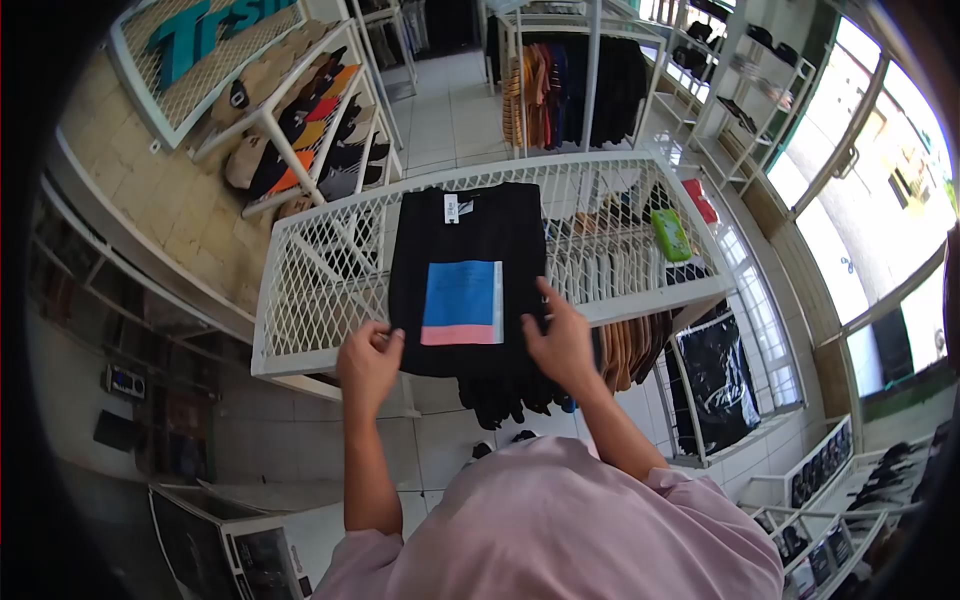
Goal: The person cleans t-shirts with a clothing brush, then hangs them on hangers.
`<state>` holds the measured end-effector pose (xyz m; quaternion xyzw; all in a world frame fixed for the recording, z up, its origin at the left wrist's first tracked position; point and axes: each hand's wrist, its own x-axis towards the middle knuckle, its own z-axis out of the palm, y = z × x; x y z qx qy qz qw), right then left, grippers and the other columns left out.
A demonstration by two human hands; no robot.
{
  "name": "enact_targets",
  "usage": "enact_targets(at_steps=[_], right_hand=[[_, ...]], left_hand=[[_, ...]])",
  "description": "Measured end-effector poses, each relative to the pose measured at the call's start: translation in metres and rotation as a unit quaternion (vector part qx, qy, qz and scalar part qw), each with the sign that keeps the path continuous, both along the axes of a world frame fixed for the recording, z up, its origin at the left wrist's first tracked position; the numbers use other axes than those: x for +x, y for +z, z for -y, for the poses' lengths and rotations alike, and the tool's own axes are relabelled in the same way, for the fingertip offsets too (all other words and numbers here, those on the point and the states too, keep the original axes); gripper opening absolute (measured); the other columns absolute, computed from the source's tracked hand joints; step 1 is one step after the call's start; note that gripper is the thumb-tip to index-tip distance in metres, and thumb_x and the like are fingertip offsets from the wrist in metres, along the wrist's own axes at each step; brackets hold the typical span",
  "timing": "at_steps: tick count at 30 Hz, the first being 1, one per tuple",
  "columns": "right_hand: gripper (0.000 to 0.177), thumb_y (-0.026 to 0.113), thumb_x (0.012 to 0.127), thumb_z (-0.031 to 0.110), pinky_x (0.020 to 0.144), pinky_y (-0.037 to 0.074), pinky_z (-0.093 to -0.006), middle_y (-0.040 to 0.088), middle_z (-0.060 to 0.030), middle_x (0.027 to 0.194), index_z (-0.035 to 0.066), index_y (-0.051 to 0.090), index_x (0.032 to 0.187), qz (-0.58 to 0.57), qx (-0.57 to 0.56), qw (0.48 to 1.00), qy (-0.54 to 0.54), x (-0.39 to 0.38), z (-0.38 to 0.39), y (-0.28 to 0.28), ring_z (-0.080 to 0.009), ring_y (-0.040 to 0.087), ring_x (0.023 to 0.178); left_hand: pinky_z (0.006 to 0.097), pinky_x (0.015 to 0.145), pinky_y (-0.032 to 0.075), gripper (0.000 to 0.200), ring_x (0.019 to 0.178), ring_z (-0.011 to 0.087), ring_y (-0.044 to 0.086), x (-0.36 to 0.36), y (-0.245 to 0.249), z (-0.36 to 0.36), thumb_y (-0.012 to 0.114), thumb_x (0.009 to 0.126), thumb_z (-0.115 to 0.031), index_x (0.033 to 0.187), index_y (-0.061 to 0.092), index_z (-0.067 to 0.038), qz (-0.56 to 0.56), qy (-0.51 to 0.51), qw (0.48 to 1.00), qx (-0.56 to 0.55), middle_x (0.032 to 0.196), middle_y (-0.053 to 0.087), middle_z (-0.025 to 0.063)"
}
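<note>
A folded black T-shirt point(467, 235) lies flat on a white wire-mesh rack top point(320, 290). Its front carries a blue and pink printed panel point(462, 300), and a white tag point(451, 208) sits at the collar. At the shirt's lower left edge, my left hand point(371, 362) has its fingers curled in, with the thumb against the fabric. My right hand point(562, 345) is beside the lower right edge, thumb and forefinger spread apart; the fingertips reach the shirt's side.
A green packet point(670, 235) and a red item point(700, 201) lie at the rack's right end. Clothes point(630, 355) hang beneath the mesh. Caps fill a shelf point(300, 165) on the left. Another clothes rail point(580, 95) stands beyond, and glass doors point(850, 160) are on the right.
</note>
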<state>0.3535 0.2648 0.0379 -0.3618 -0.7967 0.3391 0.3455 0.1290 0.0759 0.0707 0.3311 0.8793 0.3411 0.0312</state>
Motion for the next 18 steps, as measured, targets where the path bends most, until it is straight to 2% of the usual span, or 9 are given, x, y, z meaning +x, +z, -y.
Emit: enact_targets(at_steps=[3,5,11,15,18], right_hand=[[0.055,0.078,0.087,0.020,0.087,0.058,-0.0444,0.073,-0.0293,0.113,-0.004,0.066,0.136,0.025,-0.068,0.997,-0.023,0.022,-0.026,0.005,-0.0408,0.073,0.099],[0.052,0.079,0.087,0.025,0.088,0.057,-0.0445,0.072,-0.0282,0.113,-0.003,0.070,0.130,0.058,-0.043,0.997,-0.027,0.025,-0.035,0.010,-0.0401,0.072,0.100],[0.045,0.078,0.086,0.033,0.091,0.053,-0.0485,0.069,-0.0231,0.113,-0.001,0.076,0.114,0.156,0.120,0.976,-0.097,-0.008,-0.055,0.000,-0.0385,0.068,0.105],[0.046,0.076,0.086,0.038,0.089,0.053,-0.0508,0.070,-0.0221,0.106,-0.001,0.076,0.110,0.167,0.190,0.963,-0.090,-0.020,-0.069,-0.006,-0.0404,0.068,0.100],[0.052,0.074,0.085,0.042,0.091,0.054,-0.0512,0.074,-0.0236,0.106,-0.001,0.076,0.113,0.243,0.081,0.965,-0.055,-0.023,-0.073,0.010,-0.0430,0.070,0.102]], left_hand=[[0.0365,0.061,0.051,0.025,0.062,0.0202,0.066,0.031,-0.015,0.007,0.083,0.088,-0.023,0.096,0.072,-0.002,0.093,-0.053,0.992,0.067,0.068,0.068,0.0067],[0.0303,0.060,0.047,0.028,0.061,0.0120,0.057,0.041,-0.019,0.001,0.084,0.090,-0.023,0.096,0.071,0.000,0.096,-0.066,0.988,0.097,0.071,0.063,0.0045],[0.0418,0.074,0.055,0.039,0.084,0.0274,0.070,0.001,-0.034,-0.046,0.081,0.092,-0.038,0.105,0.074,-0.002,-0.129,0.007,0.987,0.090,0.094,0.069,0.0107],[0.0449,0.082,0.057,0.042,0.093,0.0316,0.072,-0.020,-0.034,-0.065,0.079,0.093,-0.040,0.112,0.075,-0.003,-0.107,0.008,0.994,-0.001,0.100,0.069,0.0130],[0.0446,0.083,0.057,0.043,0.094,0.0305,0.072,-0.028,-0.034,-0.074,0.079,0.092,-0.041,0.115,0.075,-0.004,-0.087,0.002,0.996,-0.015,0.097,0.070,0.0111]])
